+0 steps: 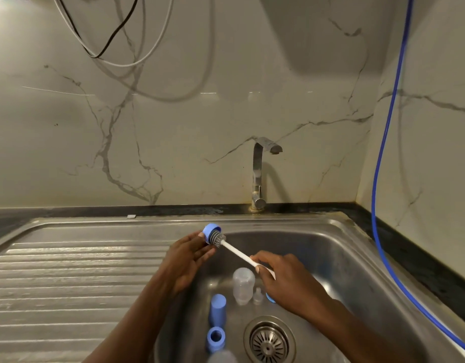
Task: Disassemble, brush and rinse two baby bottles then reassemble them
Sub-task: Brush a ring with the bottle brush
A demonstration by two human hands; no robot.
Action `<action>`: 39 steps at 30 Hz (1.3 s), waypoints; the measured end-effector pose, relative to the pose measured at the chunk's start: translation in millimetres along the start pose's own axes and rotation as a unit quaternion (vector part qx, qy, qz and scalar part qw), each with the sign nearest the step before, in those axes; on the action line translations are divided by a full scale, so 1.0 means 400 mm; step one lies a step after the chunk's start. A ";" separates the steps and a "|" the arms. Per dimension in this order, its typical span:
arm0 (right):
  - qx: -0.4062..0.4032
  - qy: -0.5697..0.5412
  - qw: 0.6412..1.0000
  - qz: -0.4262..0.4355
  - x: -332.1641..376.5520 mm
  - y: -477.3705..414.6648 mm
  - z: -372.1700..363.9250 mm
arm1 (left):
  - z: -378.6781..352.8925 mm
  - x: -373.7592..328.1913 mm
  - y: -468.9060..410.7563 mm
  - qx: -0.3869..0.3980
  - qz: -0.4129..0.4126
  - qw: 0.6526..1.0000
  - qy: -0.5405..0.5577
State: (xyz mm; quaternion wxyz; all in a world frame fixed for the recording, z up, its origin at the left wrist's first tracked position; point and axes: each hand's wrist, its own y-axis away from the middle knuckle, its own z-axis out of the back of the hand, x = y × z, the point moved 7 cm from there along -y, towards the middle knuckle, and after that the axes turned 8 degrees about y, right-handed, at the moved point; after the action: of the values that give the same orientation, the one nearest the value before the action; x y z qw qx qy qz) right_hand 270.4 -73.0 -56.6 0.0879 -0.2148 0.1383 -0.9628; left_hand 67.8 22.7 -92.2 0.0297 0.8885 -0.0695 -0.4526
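Note:
My left hand (187, 254) holds a blue bottle cap (210, 231) by its side, above the left rim of the sink basin. The grey bristle head of a bottle brush (217, 239) sits inside the cap. My right hand (286, 279) grips the brush's white handle (239, 255). In the basin (344, 258) below lie a clear bottle body (243, 285), a small clear nipple (257, 296), a blue piece (270, 297) partly hidden under my right hand, a blue cylinder (217, 309) and a blue ring (215, 337). Another clear piece (222, 357) shows at the bottom edge.
A steel tap (260, 174) stands behind the basin, with no water running. The drain strainer (269, 343) is at the basin's front. A ribbed steel drainboard (68, 279) stretches left. A blue hose (383, 179) hangs down the right wall; cables (108, 43) hang at top left.

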 end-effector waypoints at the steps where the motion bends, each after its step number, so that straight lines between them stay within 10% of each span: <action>1: -0.004 0.013 1.000 0.005 0.003 0.003 0.005 | -0.004 0.003 0.002 -0.008 0.006 1.000 0.000; 6: 0.058 -0.145 0.987 -0.019 0.048 0.015 0.006 | -0.028 0.002 0.017 0.024 0.039 0.994 0.097; 11: 0.196 -0.422 0.876 -0.123 0.066 0.040 -0.016 | -0.047 -0.008 0.037 0.119 0.082 0.966 0.214; 15: 0.048 -0.138 0.988 -0.052 0.028 0.007 0.018 | -0.010 -0.020 0.009 0.013 -0.022 0.999 0.024; 22: 0.044 -0.053 0.998 0.008 0.040 0.009 0.007 | -0.023 0.001 0.013 -0.002 0.026 1.000 0.016; 26: 0.207 -0.448 0.860 -0.129 0.059 0.040 -0.032 | -0.059 -0.018 0.043 0.108 0.082 0.963 0.233; 28: 0.226 -0.473 0.840 -0.140 0.060 0.041 -0.036 | -0.063 -0.015 0.047 0.122 0.084 0.964 0.223; 32: 0.054 -0.141 0.986 -0.073 0.017 0.005 0.000 | -0.005 -0.007 0.008 -0.007 -0.008 1.000 0.004; 39: 0.042 -0.025 0.999 0.004 0.043 0.014 -0.002 | -0.016 0.008 0.012 -0.028 0.008 0.999 -0.040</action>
State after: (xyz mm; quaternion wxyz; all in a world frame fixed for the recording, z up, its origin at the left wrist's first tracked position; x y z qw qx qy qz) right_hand 255.2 -82.0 -52.3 0.1039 -0.2343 0.0959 -0.9618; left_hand 74.4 17.2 -90.3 0.0555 0.8682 -0.0652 -0.4888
